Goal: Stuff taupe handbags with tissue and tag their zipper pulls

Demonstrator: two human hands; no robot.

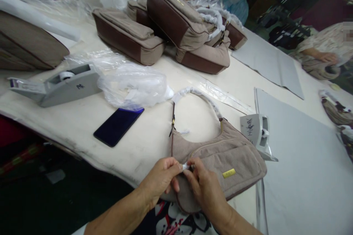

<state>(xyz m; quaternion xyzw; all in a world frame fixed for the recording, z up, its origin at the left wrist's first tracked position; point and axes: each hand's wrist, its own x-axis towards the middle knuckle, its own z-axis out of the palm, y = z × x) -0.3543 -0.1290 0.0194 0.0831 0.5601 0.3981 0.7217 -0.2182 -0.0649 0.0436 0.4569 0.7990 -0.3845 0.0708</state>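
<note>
A taupe corduroy handbag (212,154) with a small gold plate (228,173) lies at the table's front edge. Its strap (190,91), wrapped in white material, arches away from me. Over the bag's left part, my left hand (165,176) pinches a small piece of white wrapping (185,166) between thumb and finger. My right hand (202,180) is closed at the other end of that piece, fingertips almost touching the left ones. What lies under the white wrapping is hidden by my fingers.
Tape dispensers stand at left (71,84) and beside the bag (256,132). A dark phone (118,126) and crumpled clear plastic (135,84) lie left of the strap. Several handbags (176,18) are piled behind. Grey sheets (306,161) cover the right side. Another person's hand (327,57) is far right.
</note>
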